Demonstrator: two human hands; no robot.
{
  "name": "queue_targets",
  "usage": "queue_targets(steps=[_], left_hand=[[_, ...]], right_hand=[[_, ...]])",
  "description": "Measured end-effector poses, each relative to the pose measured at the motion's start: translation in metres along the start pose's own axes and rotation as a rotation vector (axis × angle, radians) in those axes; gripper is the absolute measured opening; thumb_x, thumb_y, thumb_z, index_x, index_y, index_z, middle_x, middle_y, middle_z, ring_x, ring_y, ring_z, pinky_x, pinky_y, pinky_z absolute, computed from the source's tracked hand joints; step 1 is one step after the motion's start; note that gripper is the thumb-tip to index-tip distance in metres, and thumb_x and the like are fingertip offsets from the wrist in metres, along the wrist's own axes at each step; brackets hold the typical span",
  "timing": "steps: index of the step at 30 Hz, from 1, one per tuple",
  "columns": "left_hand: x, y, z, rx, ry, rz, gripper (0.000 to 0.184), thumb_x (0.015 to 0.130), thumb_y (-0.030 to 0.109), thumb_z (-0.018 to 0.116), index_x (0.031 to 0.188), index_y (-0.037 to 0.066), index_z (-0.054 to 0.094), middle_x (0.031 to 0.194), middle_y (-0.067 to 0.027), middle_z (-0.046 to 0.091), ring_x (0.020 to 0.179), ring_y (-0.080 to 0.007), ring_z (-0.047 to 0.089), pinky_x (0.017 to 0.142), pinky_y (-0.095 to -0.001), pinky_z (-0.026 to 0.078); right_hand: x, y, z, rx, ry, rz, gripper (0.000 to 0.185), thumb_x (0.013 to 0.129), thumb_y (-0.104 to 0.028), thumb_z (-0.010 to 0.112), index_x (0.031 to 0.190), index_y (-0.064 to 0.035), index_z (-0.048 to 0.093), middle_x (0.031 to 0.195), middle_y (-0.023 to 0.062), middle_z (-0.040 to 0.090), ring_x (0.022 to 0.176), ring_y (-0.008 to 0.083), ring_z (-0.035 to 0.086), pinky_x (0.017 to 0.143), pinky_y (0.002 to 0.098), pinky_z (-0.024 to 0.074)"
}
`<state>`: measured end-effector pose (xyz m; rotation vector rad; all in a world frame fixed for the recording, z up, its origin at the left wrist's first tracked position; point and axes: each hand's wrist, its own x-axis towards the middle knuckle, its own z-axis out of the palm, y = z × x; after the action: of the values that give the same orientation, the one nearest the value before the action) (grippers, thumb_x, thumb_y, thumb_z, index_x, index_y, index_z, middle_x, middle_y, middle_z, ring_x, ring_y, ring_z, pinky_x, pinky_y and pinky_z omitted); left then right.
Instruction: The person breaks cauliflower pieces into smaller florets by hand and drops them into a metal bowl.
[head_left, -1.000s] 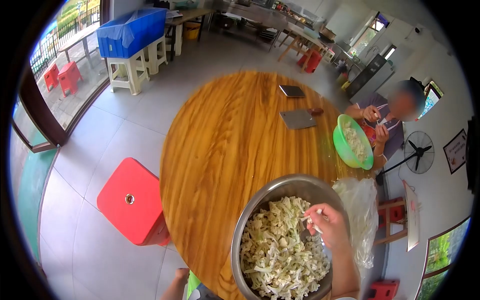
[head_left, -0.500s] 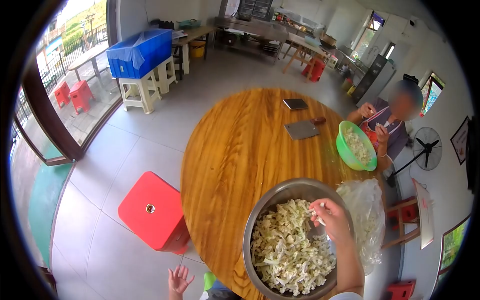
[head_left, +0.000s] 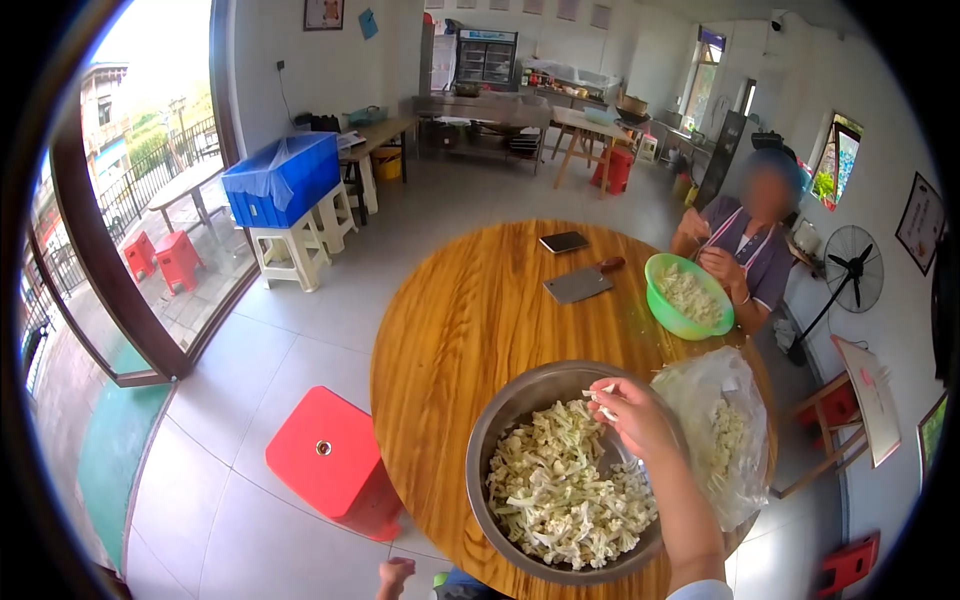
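My right hand is over the inner right side of a wide steel basin, its fingertips pinched on a small pale cauliflower piece. Below and left of that hand, a heap of cut cauliflower fills much of the basin. Low in the picture, beside the table edge and away from the basin, my left hand is closed with nothing seen in it. A clear plastic bag with more cauliflower pieces lies right of the basin.
Across the round wooden table, a person handles pieces above a green bowl of cauliflower. A cleaver and a phone lie on the far part. A red stool stands left; a fan is at right.
My left hand has gone from spread fingers to closed and sunk lower. My right hand, still pinching cauliflower, has shifted slightly left and up in the view. The head view has tilted up.
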<state>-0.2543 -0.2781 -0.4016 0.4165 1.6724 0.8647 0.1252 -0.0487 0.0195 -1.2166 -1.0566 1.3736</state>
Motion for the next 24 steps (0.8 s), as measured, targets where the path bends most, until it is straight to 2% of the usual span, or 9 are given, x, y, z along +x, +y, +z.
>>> queue_targets(steps=[2, 5, 9, 12, 16, 17, 19, 21, 24], left_hand=[[0.005, 0.017, -0.014, 0.149, 0.302, -0.234, 0.024, 0.081, 0.019, 0.064, 0.083, -0.004, 0.063, 0.086, -0.0171, 0.063, 0.077, -0.0251, 0.063, 0.066, -0.0317, 0.053], [-0.037, 0.058, -0.027, 0.494, 0.096, -0.207, 0.032, 0.081, 0.023, 0.066, 0.098, -0.003, 0.061, 0.1, -0.0163, 0.06, 0.092, -0.0266, 0.059, 0.076, -0.0355, 0.051], [-0.064, 0.037, -0.025, 0.211, -0.091, -0.307, 0.056, 0.081, 0.034, 0.065, 0.124, 0.004, 0.047, 0.115, -0.0123, 0.054, 0.103, -0.0265, 0.053, 0.086, -0.0393, 0.046], [-0.071, 0.007, -0.006, 0.235, -0.228, -0.324, 0.052, 0.08, 0.037, 0.065, 0.12, 0.005, 0.052, 0.111, -0.0097, 0.057, 0.102, -0.0244, 0.053, 0.083, -0.0378, 0.047], [-0.088, 0.015, 0.015, 0.599, -0.184, -0.237, 0.044, 0.08, 0.044, 0.062, 0.106, 0.008, 0.062, 0.096, -0.0041, 0.062, 0.09, -0.0193, 0.056, 0.074, -0.0311, 0.046], [-0.077, 0.011, 0.01, 0.471, -0.201, -0.203, 0.039, 0.084, 0.035, 0.059, 0.107, 0.004, 0.06, 0.091, -0.0079, 0.063, 0.079, -0.0178, 0.06, 0.066, -0.0345, 0.049], [-0.057, 0.015, -0.001, 0.093, -0.118, 0.003, 0.029, 0.084, 0.026, 0.058, 0.097, 0.0, 0.061, 0.077, -0.0062, 0.062, 0.07, -0.0149, 0.059, 0.06, -0.0269, 0.047], [-0.068, 0.072, 0.001, -0.118, 0.137, 0.237, 0.019, 0.085, 0.016, 0.055, 0.09, -0.002, 0.059, 0.071, -0.0054, 0.059, 0.062, -0.0128, 0.055, 0.057, -0.0262, 0.045], [-0.079, 0.153, -0.002, -0.09, 0.465, 0.768, 0.015, 0.086, 0.008, 0.052, 0.098, -0.001, 0.054, 0.091, -0.0071, 0.058, 0.08, -0.0097, 0.053, 0.071, -0.0239, 0.044]], right_hand=[[0.0, 0.002, -0.002, 0.03, -0.038, 0.01, 0.01, 0.086, -0.009, 0.057, 0.095, -0.0046, 0.057, 0.084, 0.0026, 0.054, 0.081, 0.0112, 0.056, 0.068, 0.0239, 0.0462], [-0.001, 0.002, -0.003, 0.028, -0.086, -0.013, 0.009, 0.086, -0.009, 0.057, 0.095, -0.0047, 0.057, 0.084, 0.0022, 0.054, 0.08, 0.012, 0.057, 0.065, 0.0246, 0.0453], [-0.002, 0.001, -0.003, 0.08, -0.104, -0.02, 0.011, 0.087, -0.012, 0.058, 0.095, -0.0043, 0.056, 0.084, 0.002, 0.054, 0.076, 0.0126, 0.056, 0.062, 0.0243, 0.0436], [0.0, 0.004, -0.008, 0.076, -0.094, -0.027, 0.013, 0.087, -0.014, 0.058, 0.096, -0.0047, 0.055, 0.084, 0.0018, 0.054, 0.074, 0.0121, 0.056, 0.06, 0.0238, 0.043], [0.004, 0.008, -0.011, -0.026, -0.087, -0.064, 0.019, 0.086, -0.019, 0.06, 0.098, -0.0048, 0.054, 0.084, 0.0014, 0.054, 0.068, 0.0097, 0.055, 0.055, 0.0232, 0.0433], [0.005, 0.009, -0.01, -0.084, -0.078, -0.078, 0.021, 0.085, -0.02, 0.061, 0.098, -0.0045, 0.054, 0.084, 0.0011, 0.054, 0.067, 0.0093, 0.055, 0.054, 0.0231, 0.0433], [0.006, 0.01, -0.011, -0.181, -0.059, -0.12, 0.025, 0.084, -0.021, 0.062, 0.1, -0.0039, 0.054, 0.083, 0.0015, 0.056, 0.066, 0.0088, 0.055, 0.053, 0.023, 0.0436], [0.006, 0.013, -0.011, -0.255, -0.043, -0.164, 0.028, 0.083, -0.022, 0.063, 0.102, -0.003, 0.054, 0.083, 0.0027, 0.058, 0.066, 0.0084, 0.056, 0.053, 0.023, 0.0441], [0.014, 0.025, -0.018, -0.457, -0.066, -0.238, 0.031, 0.082, -0.02, 0.063, 0.106, -0.0028, 0.055, 0.082, 0.0059, 0.06, 0.067, 0.0102, 0.058, 0.056, 0.0243, 0.0459]])
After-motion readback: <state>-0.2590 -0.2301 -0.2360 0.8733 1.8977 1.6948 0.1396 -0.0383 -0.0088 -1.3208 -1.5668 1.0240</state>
